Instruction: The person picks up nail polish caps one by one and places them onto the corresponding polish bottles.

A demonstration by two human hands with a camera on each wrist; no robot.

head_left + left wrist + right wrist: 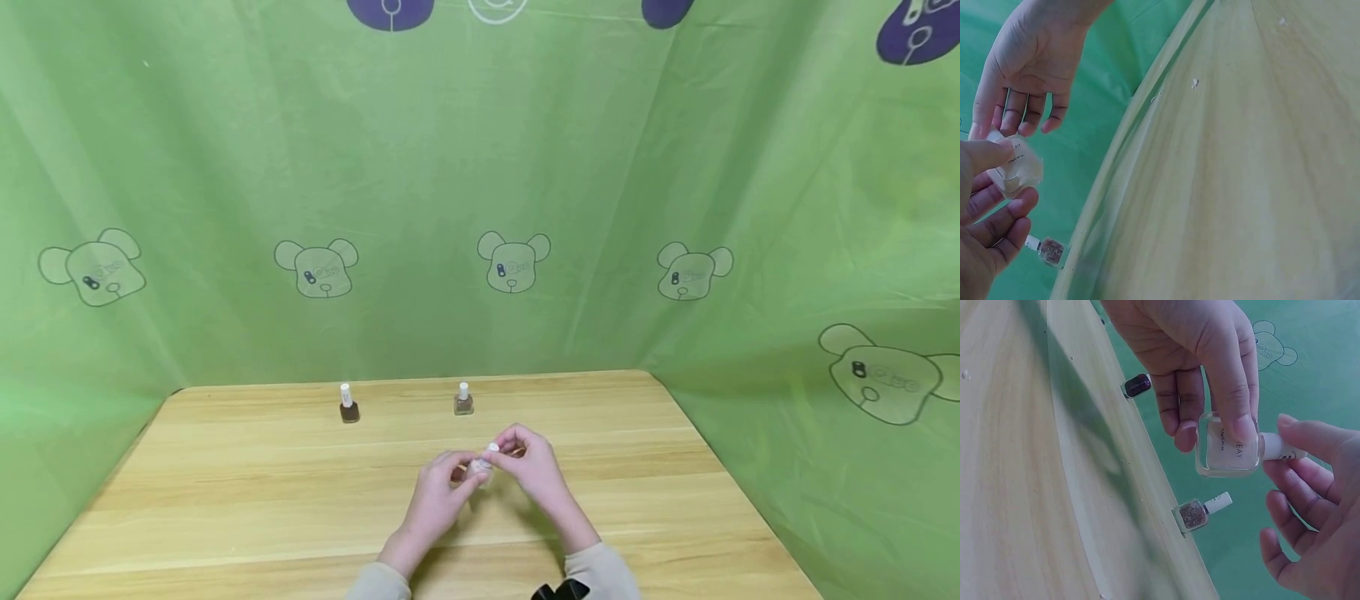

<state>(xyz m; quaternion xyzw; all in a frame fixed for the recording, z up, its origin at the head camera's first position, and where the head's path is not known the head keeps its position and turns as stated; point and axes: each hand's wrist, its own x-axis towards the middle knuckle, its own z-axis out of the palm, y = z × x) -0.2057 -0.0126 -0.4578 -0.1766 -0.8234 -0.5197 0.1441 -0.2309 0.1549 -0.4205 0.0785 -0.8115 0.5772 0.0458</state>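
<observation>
Above the table, my left hand (438,493) grips the glass body of a pale nail polish bottle (1216,453), with printed lettering on its face. My right hand (536,471) pinches the white cap (1280,447) of that bottle between thumb and fingers. The cap sits on the bottle's neck, and the bottle lies sideways in the right wrist view. In the left wrist view, the left hand (988,212) partly covers the bottle, with the right hand (1041,56) behind it.
At the back of the wooden table (247,500) stand a dark nail polish bottle (349,412) on the left and a glittery brownish one (463,405) nearer the middle. Both have white caps. A green curtain (420,167) with bear faces surrounds the table's back and sides.
</observation>
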